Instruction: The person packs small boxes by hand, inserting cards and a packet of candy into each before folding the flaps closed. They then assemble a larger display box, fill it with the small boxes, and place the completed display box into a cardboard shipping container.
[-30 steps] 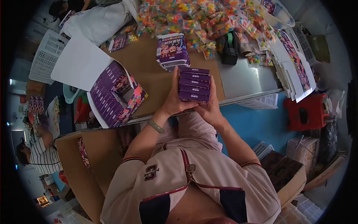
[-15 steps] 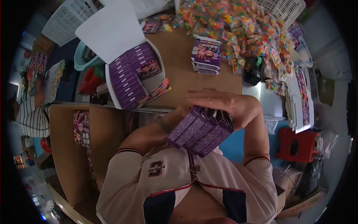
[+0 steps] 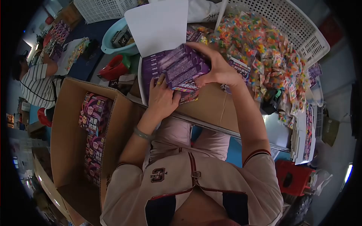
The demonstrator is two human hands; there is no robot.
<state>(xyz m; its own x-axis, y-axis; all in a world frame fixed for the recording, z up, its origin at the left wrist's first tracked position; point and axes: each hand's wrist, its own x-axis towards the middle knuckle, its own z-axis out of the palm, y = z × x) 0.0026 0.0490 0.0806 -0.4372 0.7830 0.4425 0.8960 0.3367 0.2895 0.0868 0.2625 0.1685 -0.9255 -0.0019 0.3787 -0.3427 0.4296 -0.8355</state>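
Note:
Several small purple boxes (image 3: 184,69) form a tilted block above the open white display box (image 3: 156,28), whose lid stands up at the back. My right hand (image 3: 218,67) grips this block from its right side, thumb and fingers around it. At the block's lower left, my left hand (image 3: 162,98) has its fingers spread against it and the display box's front. More purple boxes stand in rows inside the display box, partly hidden by the held block. Behind my right hand lies a stack of purple boxes (image 3: 240,67), partly covered.
Many colourful candy packets (image 3: 264,52) lie in a heap by a white basket (image 3: 301,30). A large carton (image 3: 68,150) with printed boxes stands at left, near a red tape dispenser (image 3: 115,67) and a blue basin (image 3: 109,39). A person (image 3: 37,83) sits far left.
Both hands have moved forward and left from my chest, carrying the block of purple boxes to the display box. The view has shifted, showing more of the carton and basket.

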